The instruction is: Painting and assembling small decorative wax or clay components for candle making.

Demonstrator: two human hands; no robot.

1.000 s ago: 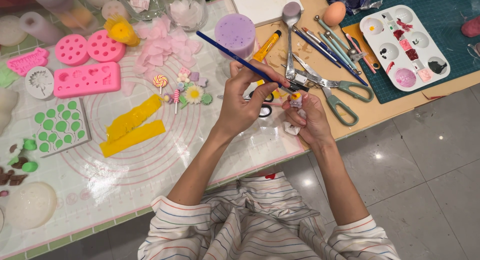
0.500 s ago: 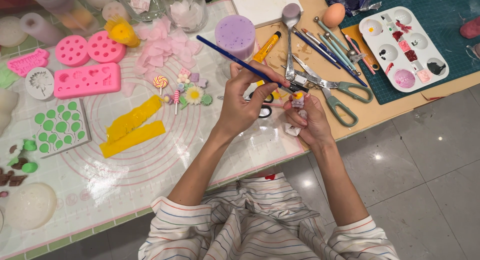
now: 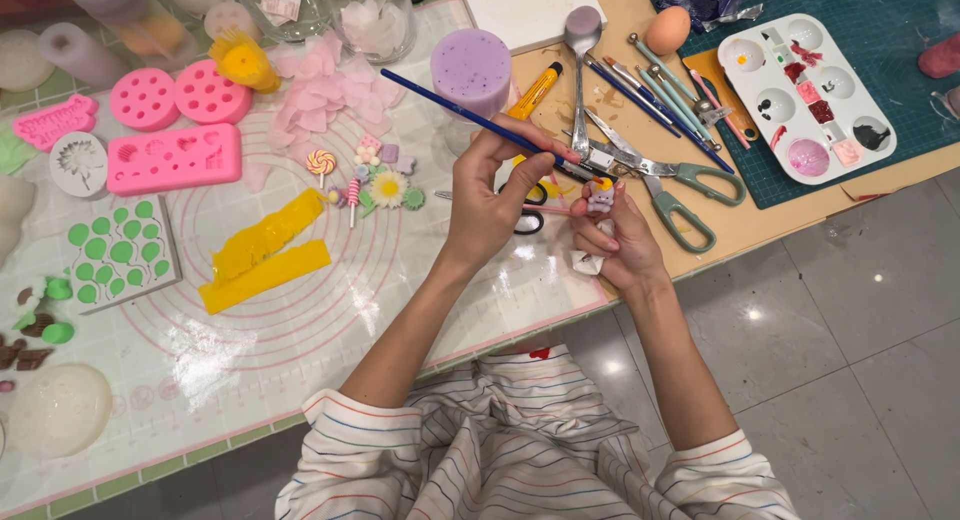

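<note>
Blue-handled brush (image 3: 470, 115) sits pinched in my left hand (image 3: 495, 195) at frame centre; its tip touches the small figurine (image 3: 600, 194). My right hand (image 3: 618, 242) grips that figurine between fingertips, just right of the left.

The scene is lit brightly and evenly from above. Small round glints of overhead lamps are seen on the grey floor tiles (image 3: 850, 310), and a soft white glare is spread over the clear mat (image 3: 220, 340) near the yellow strips (image 3: 262, 250). Shadows are kept short and faint under the tools. Most of the picture is rendered sharp; slight softness and stretching are noticed at the left edge and the corners.
</note>
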